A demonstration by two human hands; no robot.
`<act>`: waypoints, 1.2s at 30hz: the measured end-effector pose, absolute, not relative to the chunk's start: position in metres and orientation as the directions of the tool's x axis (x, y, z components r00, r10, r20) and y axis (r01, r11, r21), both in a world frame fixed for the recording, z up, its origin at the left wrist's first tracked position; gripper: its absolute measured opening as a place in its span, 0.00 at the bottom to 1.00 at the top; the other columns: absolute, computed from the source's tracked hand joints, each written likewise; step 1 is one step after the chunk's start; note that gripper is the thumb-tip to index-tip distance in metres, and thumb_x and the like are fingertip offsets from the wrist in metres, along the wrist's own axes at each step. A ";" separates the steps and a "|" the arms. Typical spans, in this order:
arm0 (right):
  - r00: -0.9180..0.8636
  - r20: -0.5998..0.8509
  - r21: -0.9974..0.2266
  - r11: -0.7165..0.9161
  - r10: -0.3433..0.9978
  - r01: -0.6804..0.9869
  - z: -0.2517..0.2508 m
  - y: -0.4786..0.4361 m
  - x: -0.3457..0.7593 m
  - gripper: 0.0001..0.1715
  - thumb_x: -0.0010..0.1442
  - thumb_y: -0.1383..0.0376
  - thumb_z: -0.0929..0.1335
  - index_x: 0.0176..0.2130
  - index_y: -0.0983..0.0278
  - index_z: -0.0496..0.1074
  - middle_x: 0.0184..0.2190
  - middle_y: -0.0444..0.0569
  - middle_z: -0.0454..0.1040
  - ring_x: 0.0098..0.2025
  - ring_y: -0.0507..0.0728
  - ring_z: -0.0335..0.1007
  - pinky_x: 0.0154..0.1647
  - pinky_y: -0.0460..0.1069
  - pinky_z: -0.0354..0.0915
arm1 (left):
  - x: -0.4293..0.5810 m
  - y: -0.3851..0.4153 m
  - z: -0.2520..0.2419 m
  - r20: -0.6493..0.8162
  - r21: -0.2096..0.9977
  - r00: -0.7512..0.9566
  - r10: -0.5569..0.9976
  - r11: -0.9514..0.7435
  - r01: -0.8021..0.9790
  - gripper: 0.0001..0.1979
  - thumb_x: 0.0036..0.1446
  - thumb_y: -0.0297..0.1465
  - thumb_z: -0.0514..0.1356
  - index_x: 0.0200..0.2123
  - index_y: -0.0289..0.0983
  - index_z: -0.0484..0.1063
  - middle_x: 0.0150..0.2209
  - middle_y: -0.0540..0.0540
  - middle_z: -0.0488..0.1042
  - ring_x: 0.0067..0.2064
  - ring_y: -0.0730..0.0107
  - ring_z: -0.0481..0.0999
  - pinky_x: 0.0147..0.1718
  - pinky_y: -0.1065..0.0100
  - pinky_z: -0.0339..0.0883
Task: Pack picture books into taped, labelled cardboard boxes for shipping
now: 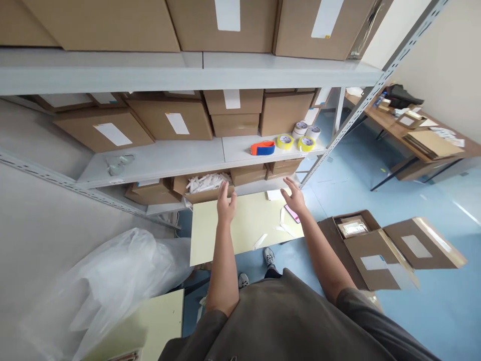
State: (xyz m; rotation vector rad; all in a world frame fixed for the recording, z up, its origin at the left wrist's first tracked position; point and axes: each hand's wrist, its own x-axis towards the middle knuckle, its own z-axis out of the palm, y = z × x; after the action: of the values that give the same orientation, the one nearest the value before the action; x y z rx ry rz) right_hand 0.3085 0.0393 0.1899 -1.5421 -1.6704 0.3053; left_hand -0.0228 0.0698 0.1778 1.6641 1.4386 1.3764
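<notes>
My left hand is held up over the pale yellow table, fingers extended and nothing in it. To its right, my right hand is raised above the table's right part, thumb and fingers apart, also without an object. Just below the right hand a pink-screened phone lies on the table, with white paper strips nearby. An open carton of white pieces stands behind the left hand, at the shelf's lowest level.
A metal shelf holds cartons, an orange and blue tape dispenser and yellow tape rolls. Clear plastic sheeting is at the left. Open cartons stand on the floor at right, with a wooden desk behind.
</notes>
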 end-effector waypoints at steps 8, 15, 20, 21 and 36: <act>0.182 0.355 -0.673 0.115 0.917 0.731 0.168 -0.023 0.295 0.35 0.72 0.50 0.66 0.71 0.60 0.68 0.72 0.60 0.67 0.75 0.68 0.62 0.75 0.67 0.61 | -0.028 0.029 0.155 0.297 0.877 -0.007 0.955 -0.270 0.397 0.30 0.74 0.41 0.57 0.75 0.43 0.62 0.78 0.41 0.57 0.79 0.52 0.54 0.78 0.48 0.48; 0.185 0.389 -0.714 0.169 0.902 0.680 0.163 -0.022 0.270 0.36 0.73 0.50 0.66 0.73 0.58 0.65 0.74 0.59 0.65 0.76 0.67 0.60 0.73 0.67 0.64 | -0.048 0.021 0.149 0.302 0.870 -0.075 0.950 -0.243 0.429 0.32 0.72 0.41 0.60 0.75 0.43 0.63 0.76 0.39 0.61 0.78 0.52 0.57 0.77 0.48 0.50; 0.138 0.384 -0.743 0.217 0.913 0.633 0.161 0.000 0.250 0.33 0.74 0.49 0.65 0.70 0.57 0.69 0.74 0.60 0.65 0.75 0.68 0.62 0.69 0.67 0.68 | -0.060 0.014 0.149 0.270 0.886 -0.144 0.952 -0.187 0.425 0.32 0.72 0.42 0.60 0.76 0.46 0.61 0.76 0.41 0.62 0.77 0.52 0.59 0.75 0.48 0.56; 0.122 0.381 -0.750 0.230 0.916 0.620 0.161 0.006 0.246 0.33 0.74 0.48 0.65 0.70 0.57 0.69 0.74 0.59 0.65 0.75 0.68 0.62 0.69 0.67 0.69 | -0.064 0.012 0.148 0.270 0.885 -0.156 0.950 -0.181 0.429 0.32 0.72 0.42 0.60 0.75 0.46 0.62 0.76 0.41 0.62 0.77 0.53 0.59 0.75 0.48 0.56; -0.327 0.420 -0.780 0.521 0.847 0.347 0.157 0.088 0.138 0.34 0.72 0.47 0.64 0.69 0.60 0.70 0.71 0.61 0.68 0.74 0.68 0.62 0.74 0.68 0.62 | -0.129 -0.061 0.164 0.262 0.881 -0.556 0.789 0.040 0.471 0.32 0.70 0.38 0.60 0.75 0.45 0.62 0.76 0.41 0.62 0.77 0.54 0.59 0.74 0.49 0.59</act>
State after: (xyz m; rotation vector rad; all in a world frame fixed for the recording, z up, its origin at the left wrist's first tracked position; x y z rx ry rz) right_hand 0.1375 0.0883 0.1566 -0.9806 -1.8990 0.7312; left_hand -0.1292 -0.0609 0.1642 1.2838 2.0261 1.5218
